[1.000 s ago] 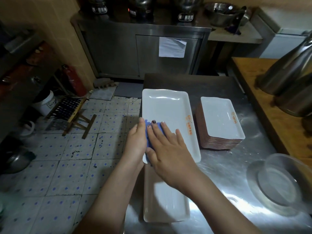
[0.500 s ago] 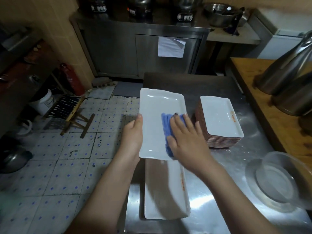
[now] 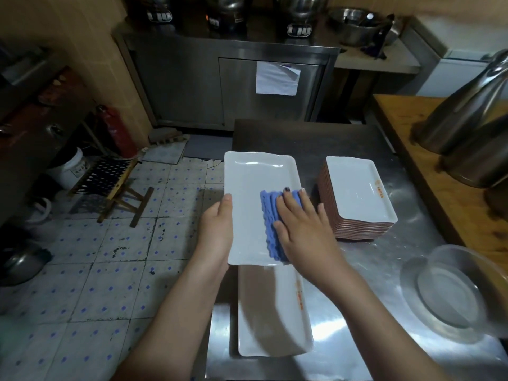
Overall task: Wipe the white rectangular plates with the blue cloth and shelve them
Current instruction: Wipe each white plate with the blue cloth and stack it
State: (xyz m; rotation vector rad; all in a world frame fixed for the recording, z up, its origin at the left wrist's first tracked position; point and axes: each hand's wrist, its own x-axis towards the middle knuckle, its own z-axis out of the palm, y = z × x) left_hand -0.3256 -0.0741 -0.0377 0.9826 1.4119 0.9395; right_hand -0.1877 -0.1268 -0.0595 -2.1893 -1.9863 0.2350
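Steel counter (image 3: 384, 259) gleaming under the lights, blue-dotted tiled floor (image 3: 110, 270) off to the left, steel cabinet (image 3: 192, 86) at the back. Now the left hand (image 3: 217, 232) grips the left edge of a long white plate (image 3: 247, 188), thumb over the rim. The right hand (image 3: 302, 229) lies flat, fingers straight, pressing the blue cloth (image 3: 269, 215) onto the plate's right half. Beneath its near end a second plate (image 3: 275, 320) lies on the counter. Just right, a stack of plates (image 3: 357, 193). Near corner, a clear bowl (image 3: 450, 292); I can't tell what is in it.
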